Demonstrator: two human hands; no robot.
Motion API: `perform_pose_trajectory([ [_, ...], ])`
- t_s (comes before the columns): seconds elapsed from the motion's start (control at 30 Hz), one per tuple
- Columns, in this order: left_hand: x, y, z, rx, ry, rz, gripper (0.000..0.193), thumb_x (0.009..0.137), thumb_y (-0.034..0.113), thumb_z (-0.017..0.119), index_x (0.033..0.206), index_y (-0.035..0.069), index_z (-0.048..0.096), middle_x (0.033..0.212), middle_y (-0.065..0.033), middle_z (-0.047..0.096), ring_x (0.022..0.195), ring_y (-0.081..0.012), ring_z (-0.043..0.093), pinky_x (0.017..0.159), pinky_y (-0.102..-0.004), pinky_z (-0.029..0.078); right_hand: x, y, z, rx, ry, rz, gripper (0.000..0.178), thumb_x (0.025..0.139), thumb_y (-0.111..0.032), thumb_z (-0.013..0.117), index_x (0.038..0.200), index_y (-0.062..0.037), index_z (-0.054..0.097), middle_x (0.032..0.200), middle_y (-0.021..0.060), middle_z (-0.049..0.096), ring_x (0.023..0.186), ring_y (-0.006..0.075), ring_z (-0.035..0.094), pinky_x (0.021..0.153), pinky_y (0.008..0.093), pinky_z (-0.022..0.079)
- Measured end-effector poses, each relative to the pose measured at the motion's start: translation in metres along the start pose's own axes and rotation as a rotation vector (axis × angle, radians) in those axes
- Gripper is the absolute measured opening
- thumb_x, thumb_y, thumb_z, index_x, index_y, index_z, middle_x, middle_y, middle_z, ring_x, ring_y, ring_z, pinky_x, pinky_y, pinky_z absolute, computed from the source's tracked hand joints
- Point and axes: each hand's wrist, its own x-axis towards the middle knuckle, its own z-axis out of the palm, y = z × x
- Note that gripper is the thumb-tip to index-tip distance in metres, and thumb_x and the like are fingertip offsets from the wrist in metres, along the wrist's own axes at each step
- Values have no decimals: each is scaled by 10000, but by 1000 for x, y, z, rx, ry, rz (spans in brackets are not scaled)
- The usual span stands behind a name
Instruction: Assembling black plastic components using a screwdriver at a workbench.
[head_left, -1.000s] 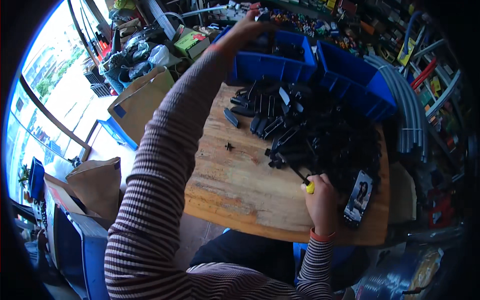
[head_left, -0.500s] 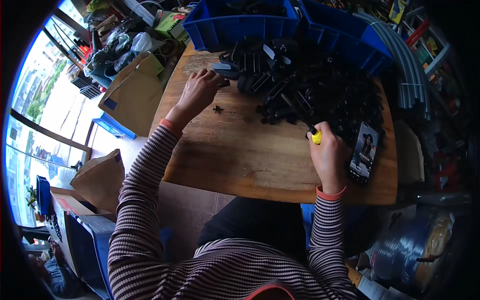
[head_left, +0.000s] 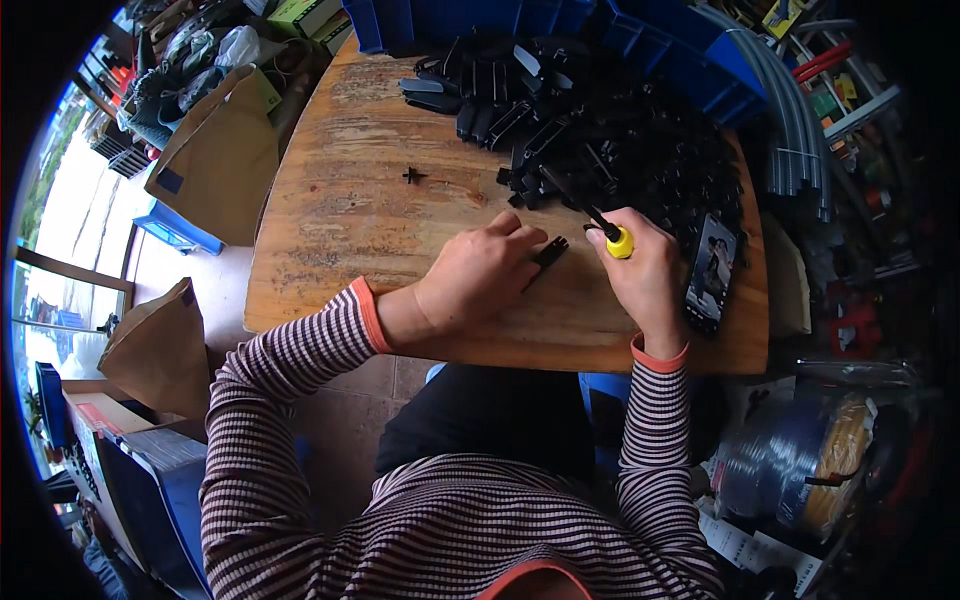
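Observation:
Over the front middle of the wooden table (head_left: 340, 230), my left hand (head_left: 475, 270) is closed around a small black plastic part (head_left: 549, 253), which sticks out past the fingertips toward the right. My right hand (head_left: 645, 265) grips a screwdriver with a yellow handle (head_left: 620, 243); its dark shaft points up and left toward a pile of black plastic parts (head_left: 600, 140). The two hands are a short way apart, and the shaft does not touch the held part. A tiny black piece (head_left: 412, 176) lies alone on the wood, left of the pile.
A phone (head_left: 712, 275) with its screen lit lies right of my right hand. Blue bins (head_left: 450, 28) line the table's far edge. Grey tubes (head_left: 795, 130) stand beyond the right corner. Brown paper bags (head_left: 215, 160) and a blue crate (head_left: 170, 490) are on the left.
My left hand has come back from the pile's left side to the front middle, carrying a black part. My right hand has turned the screwdriver slightly. The view has shifted a little.

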Motion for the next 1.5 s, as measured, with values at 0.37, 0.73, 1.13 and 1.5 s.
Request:
perform_pose_trajectory([
  [0.37,-13,13,-8,-385,-166,-143,289,783,69,637,1064,4,615,995,-123,579,808,-291,633,714,-391,528,5,-16,11,2,-175,13,117,782,-41,707,832,-19,604,756,139,630,664,299,626,576,348,475],
  [0.73,-16,0,10,139,-37,444,247,712,159,599,931,45,605,946,-63,545,924,-219,538,792,-313,485,9,-21,16,-227,-307,-139,108,800,-49,680,839,-14,586,782,151,630,714,328,646,582,352,495],
  [1.13,-14,2,-7,-4,-159,368,402,721,116,626,1101,-16,606,1114,-128,567,1027,-259,563,861,-358,499,33,-23,36,711,55,35,99,929,-113,607,882,-70,532,749,59,625,607,62,510,580,201,431],
  [1.5,-11,-3,2,64,-140,386,371,745,86,645,1114,47,622,1098,-86,585,1002,-242,579,844,-352,503,30,-16,37,755,260,127,160,897,-170,669,862,-51,568,722,36,632,585,52,530,553,190,431],
])
